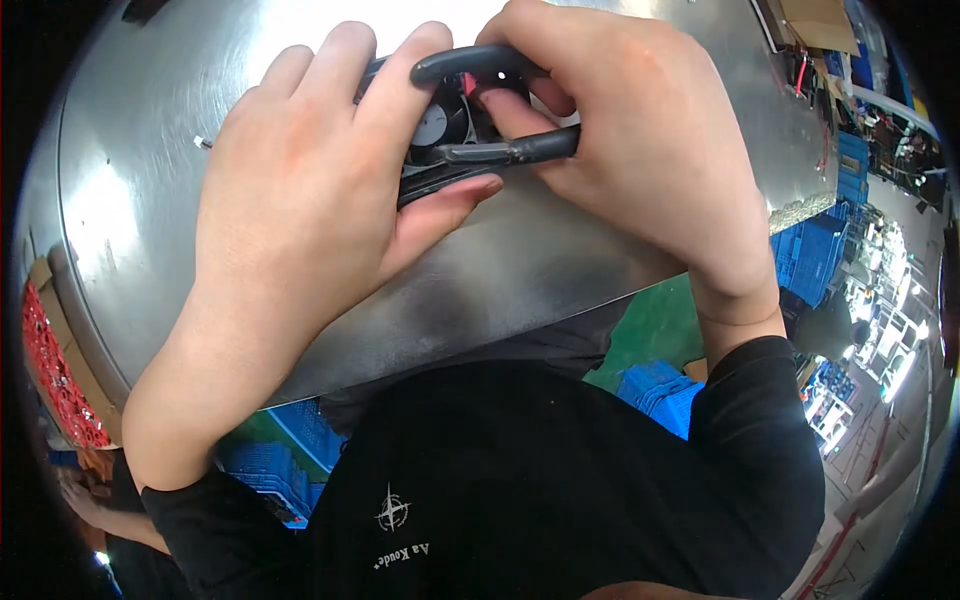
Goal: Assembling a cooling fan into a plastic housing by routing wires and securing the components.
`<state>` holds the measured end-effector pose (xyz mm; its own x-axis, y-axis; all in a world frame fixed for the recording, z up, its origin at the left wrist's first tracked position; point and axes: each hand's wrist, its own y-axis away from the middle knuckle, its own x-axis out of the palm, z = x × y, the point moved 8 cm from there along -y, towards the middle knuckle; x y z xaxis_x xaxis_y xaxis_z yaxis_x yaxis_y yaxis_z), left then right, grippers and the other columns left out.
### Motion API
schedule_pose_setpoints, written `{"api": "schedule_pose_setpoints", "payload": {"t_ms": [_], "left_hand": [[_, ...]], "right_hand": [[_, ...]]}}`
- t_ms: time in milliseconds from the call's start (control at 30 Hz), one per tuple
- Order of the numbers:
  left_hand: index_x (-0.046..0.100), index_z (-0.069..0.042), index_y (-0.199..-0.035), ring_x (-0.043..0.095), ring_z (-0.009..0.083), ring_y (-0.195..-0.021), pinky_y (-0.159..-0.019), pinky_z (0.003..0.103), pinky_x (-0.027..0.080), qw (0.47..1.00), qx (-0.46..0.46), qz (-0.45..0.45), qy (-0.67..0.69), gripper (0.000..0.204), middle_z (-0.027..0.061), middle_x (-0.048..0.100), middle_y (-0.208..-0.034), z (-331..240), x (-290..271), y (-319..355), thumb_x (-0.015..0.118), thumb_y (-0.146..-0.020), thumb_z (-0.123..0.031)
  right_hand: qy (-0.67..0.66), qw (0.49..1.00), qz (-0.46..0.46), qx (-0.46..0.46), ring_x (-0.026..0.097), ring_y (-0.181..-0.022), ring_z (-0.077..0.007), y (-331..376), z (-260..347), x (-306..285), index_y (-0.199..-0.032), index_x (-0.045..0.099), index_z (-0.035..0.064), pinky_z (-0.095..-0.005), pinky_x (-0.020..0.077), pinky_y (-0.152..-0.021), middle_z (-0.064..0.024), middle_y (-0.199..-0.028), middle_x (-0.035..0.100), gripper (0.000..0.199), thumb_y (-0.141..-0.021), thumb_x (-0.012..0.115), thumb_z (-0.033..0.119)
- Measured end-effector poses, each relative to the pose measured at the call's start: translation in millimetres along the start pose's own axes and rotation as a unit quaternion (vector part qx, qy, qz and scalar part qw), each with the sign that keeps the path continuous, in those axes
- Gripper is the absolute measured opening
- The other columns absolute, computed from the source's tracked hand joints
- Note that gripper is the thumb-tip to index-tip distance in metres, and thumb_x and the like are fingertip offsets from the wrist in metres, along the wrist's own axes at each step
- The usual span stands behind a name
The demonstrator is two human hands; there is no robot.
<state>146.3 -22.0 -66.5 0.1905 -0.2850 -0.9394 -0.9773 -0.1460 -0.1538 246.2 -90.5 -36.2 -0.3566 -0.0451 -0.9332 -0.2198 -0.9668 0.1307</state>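
Observation:
Over the metal table, both my hands close around a black open-framed part with rounded, bar-like edges. A small fan with a grey hub sits inside it. My left hand grips the part's left side, fingers over the top and thumb along the near edge. From the right, my right hand holds the frame, with one digit reaching into the opening beside the fan. A small red piece shows next to that fingertip; its kind is unclear. My fingers hide much of the part.
A small white connector lies left of my left hand. At far left is a cardboard box of red pieces, with another person's hand below it. Blue crates stand under and right of the table. A cardboard box sits at upper right.

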Motion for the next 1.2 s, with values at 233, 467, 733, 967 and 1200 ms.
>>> {"api": "schedule_pose_setpoints", "payload": {"t_ms": [233, 467, 733, 967, 1200], "left_hand": [[0.055, -0.008, -0.140, 0.059, 0.0353, -0.098, -0.085, 0.045, 0.050, 1.000, 0.009, -0.002, 0.000, 0.074, 0.0133, 0.057, -0.109, 1.1, -1.1, 3.5, 0.081, -0.079, -0.041], [0.055, -0.009, -0.141, 0.058, 0.0346, -0.096, -0.084, 0.045, 0.050, 0.999, 0.053, 0.008, -0.010, 0.075, 0.0130, 0.057, -0.110, 0.3, -5.6, -0.8, 0.079, -0.081, -0.046], [0.058, -0.011, -0.142, 0.059, 0.0308, -0.094, -0.080, 0.041, 0.051, 0.999, 0.039, 0.010, -0.028, 0.075, 0.0131, 0.058, -0.106, -3.1, -2.7, -11.7, 0.077, -0.084, -0.054], [0.059, -0.010, -0.140, 0.059, 0.0311, -0.094, -0.079, 0.041, 0.051, 0.999, 0.032, 0.011, -0.025, 0.072, 0.0125, 0.058, -0.105, -11.5, -6.2, -14.1, 0.078, -0.084, -0.051], [0.064, -0.007, -0.126, 0.059, 0.0334, -0.093, -0.079, 0.043, 0.049, 0.997, 0.051, -0.052, -0.017, 0.063, 0.0112, 0.058, -0.104, -28.0, -17.4, -16.2, 0.085, -0.076, -0.038]], "right_hand": [[-0.019, 0.997, -0.001, -0.070, 0.068, -0.081, -0.0366, -3.8, -0.1, -3.1, -0.095, 0.056, 0.0062, -0.0464, 0.0529, -0.070, -0.0121, -0.083, 0.066, 0.005, -0.093, 0.059, 0.011], [0.226, 0.877, -0.228, -0.358, 0.066, -0.069, -0.0279, 17.4, 26.4, -10.4, -0.100, 0.058, 0.0046, -0.0395, 0.0535, -0.064, -0.0095, -0.077, 0.063, 0.021, -0.094, 0.066, 0.023], [-0.754, 0.616, -0.225, -0.045, 0.048, -0.059, -0.0080, 25.2, -78.0, -31.5, -0.113, 0.051, -0.0018, -0.0223, 0.0451, -0.058, -0.0008, -0.075, 0.052, 0.088, -0.085, 0.064, 0.080], [-0.737, 0.641, -0.212, -0.035, 0.048, -0.060, -0.0080, 27.1, -92.6, -35.4, -0.112, 0.052, -0.0010, -0.0224, 0.0445, -0.059, -0.0009, -0.076, 0.052, 0.081, -0.086, 0.063, 0.075], [-0.713, 0.674, -0.187, -0.036, 0.048, -0.061, -0.0080, 5.8, -47.3, -19.7, -0.112, 0.052, -0.0002, -0.0224, 0.0438, -0.060, -0.0009, -0.076, 0.052, 0.075, -0.088, 0.061, 0.071]]}}
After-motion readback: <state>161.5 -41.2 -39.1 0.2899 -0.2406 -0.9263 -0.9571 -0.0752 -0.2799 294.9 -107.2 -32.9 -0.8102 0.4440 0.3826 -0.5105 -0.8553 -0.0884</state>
